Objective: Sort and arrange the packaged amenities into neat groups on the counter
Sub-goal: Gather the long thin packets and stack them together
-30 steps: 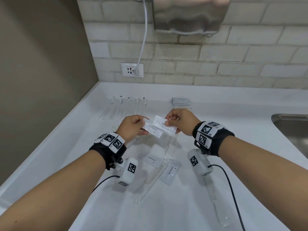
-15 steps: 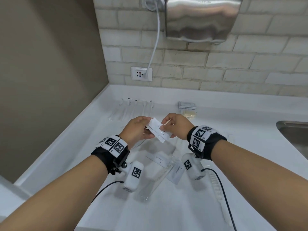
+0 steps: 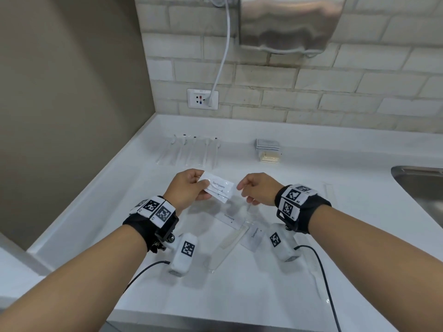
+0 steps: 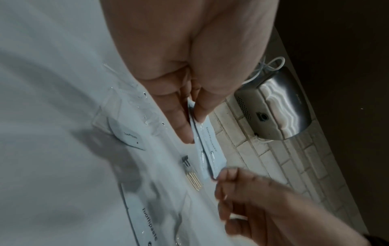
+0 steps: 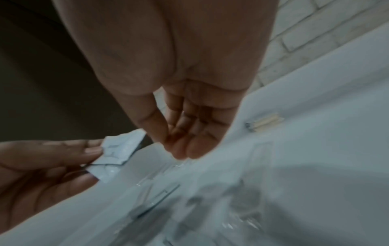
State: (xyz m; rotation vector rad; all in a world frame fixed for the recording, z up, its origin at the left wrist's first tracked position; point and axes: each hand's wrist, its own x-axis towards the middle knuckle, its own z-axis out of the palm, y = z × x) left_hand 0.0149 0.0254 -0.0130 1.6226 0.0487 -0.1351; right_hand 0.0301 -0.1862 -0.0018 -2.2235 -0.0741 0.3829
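Note:
My left hand (image 3: pixel 191 188) pinches a small stack of white toothpaste packets (image 3: pixel 219 189) above the counter; the left wrist view shows thumb and fingers clamped on the toothpaste packets (image 4: pixel 207 146). My right hand (image 3: pixel 251 190) hovers just right of the stack, fingers loosely curled, holding nothing; the right wrist view confirms an empty palm (image 5: pixel 189 126). More toothpaste packets (image 3: pixel 230 220) (image 3: pixel 254 236) and a wrapped comb (image 3: pixel 227 245) lie on the counter below the hands. A row of wrapped toothbrushes (image 3: pixel 189 149) lies at the back left.
A stack of small flat packs (image 3: pixel 268 144) with a cotton-swab pack (image 3: pixel 270 157) sits at the back centre. Another wrapped comb (image 3: pixel 316 276) lies at the right front. A steel sink (image 3: pixel 422 185) is at right. A hand dryer (image 3: pixel 287 22) and wall socket (image 3: pixel 202 98) are behind.
The right hand has let go of the packets and drawn slightly right. The left hand now holds the stacked packets alone. The head view has tilted up.

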